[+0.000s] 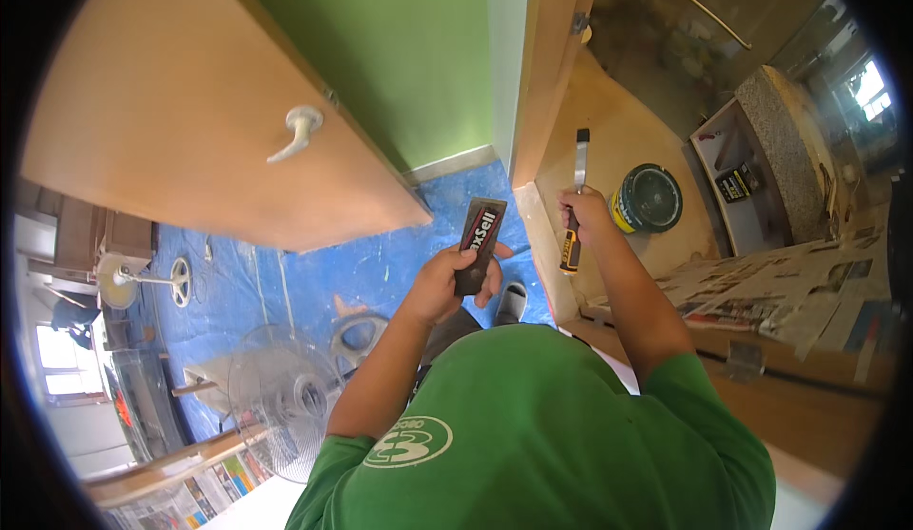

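Observation:
My left hand (442,285) is closed round a dark, flat, rectangular packet (480,231) with pale lettering and red stripes, held tilted in front of my body. To its right, my right hand (588,214) grips a chisel (580,164) near the middle. The chisel's steel blade points away from me and has a black tip. Its yellow and black handle (570,252) sticks out below the fist. The two things are apart. Just beyond my right hand, a yellow bucket with a dark green lid (650,197) stands on the tan floor.
An ajar wooden door (190,102) with a white handle (302,129) fills the upper left. Blue sheeting (314,273) covers the floor. A standing fan (295,402) is at lower left. At right are a doorway frame (547,64), a low cabinet (742,169) and newspaper-covered wood (751,288).

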The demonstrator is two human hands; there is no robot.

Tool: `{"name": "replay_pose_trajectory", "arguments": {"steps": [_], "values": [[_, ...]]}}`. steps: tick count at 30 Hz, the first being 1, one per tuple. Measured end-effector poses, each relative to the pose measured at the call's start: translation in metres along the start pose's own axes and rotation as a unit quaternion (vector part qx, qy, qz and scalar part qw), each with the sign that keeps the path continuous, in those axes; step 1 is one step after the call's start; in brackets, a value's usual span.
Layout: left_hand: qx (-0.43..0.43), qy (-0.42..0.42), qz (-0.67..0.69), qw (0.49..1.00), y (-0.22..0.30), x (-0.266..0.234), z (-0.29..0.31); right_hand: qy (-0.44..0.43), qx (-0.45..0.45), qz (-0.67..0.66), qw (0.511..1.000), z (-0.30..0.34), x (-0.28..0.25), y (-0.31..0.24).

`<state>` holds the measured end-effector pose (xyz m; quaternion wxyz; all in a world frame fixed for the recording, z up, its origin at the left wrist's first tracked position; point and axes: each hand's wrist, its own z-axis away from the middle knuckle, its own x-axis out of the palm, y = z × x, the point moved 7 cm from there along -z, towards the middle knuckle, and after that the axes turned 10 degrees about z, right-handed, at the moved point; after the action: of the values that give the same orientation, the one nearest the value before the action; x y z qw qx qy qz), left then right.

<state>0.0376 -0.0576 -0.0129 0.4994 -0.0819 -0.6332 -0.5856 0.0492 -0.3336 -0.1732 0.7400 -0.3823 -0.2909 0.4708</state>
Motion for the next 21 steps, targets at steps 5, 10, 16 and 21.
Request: {"name": "replay_pose_trajectory", "arguments": {"steps": [5,10,16,21], "values": [[-0.052,-0.103,0.040,0.993,0.057,0.022,-0.106,0.060,0.053,-0.019,0.997,-0.046,-0.065,-0.023],[-0.133,-0.178,0.015,0.975,0.066,0.037,-0.214,0.177,0.142,-0.030,0.973,-0.026,-0.157,0.036],[-0.261,-0.205,-0.121,0.936,0.035,0.058,-0.347,0.286,0.153,-0.181,0.929,0.028,-0.211,0.031],[-0.336,-0.178,-0.223,0.897,-0.043,0.068,-0.438,0.236,0.036,-0.272,0.932,0.032,-0.230,-0.037]]}}
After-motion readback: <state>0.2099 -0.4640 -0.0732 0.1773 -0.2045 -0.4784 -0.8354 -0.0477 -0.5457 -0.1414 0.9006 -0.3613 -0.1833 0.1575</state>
